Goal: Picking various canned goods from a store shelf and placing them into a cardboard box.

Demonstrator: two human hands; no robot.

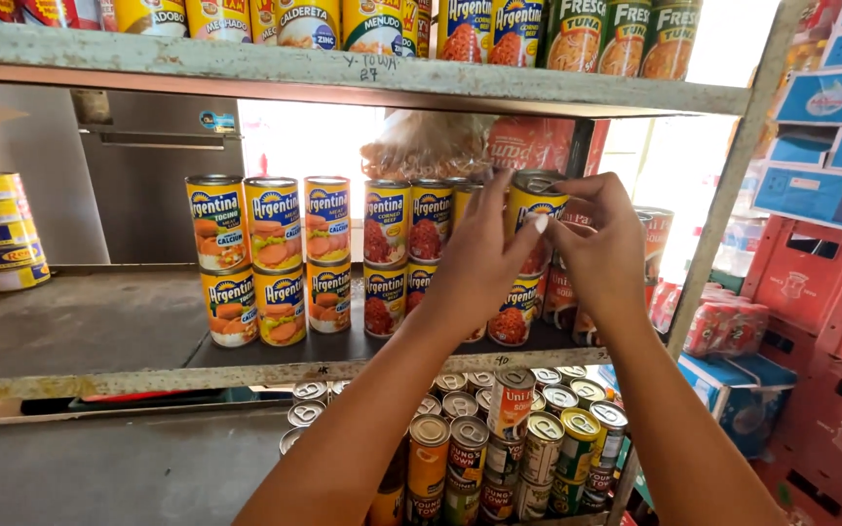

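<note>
— Yellow-labelled tin, that one up top: where is it exactly?

— On the middle shelf (275, 373), upper tier of the stacked cans, just right of the red-and-blue corned beef cans (409, 222). It's the yellow can (534, 209) with its lid showing between my fingers.

— Both hands on it?

— Yes. My left hand (479, 258) curls round its left side, fingers closed against the label, and my right hand (601, 244) pinches it from the right, near the rim. So my grip is closed on that can from both sides, not loose.

— Why two hands for one tin?

— It stands on another can beneath it, and neighbours press close, so I reckon steadying both sides keeps the stack from tipping.

— And the rest?

— Meat loaf cans (273, 258) sit two high to the left, labels facing out. Smaller tins (499, 429) crowd the lower shelf. A bagged loaf (426, 144) lies on top, behind.
</note>
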